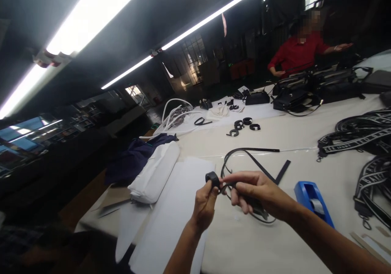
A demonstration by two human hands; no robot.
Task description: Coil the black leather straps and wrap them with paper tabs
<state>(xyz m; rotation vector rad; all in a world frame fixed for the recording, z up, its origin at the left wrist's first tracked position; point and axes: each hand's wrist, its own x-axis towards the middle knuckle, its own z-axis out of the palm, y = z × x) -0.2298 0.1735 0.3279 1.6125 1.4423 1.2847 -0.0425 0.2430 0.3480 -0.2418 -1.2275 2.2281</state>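
My left hand (204, 202) pinches a small tight coil of black strap (212, 178) between thumb and fingers, held above the white table (275, 241). My right hand (259, 192) is closed on the loose length of the same black strap (247, 151), index finger stretched toward the coil. The rest of the strap loops out over the table behind my hands.
A blue tape dispenser (313, 202) sits right of my hand. Several rolled black straps (244, 125) lie farther back, printed webbing straps (360, 137) at right, black bags (302, 92) beyond. A folded white bundle (154, 174) lies left. A person in red (297, 51) sits at the far side.
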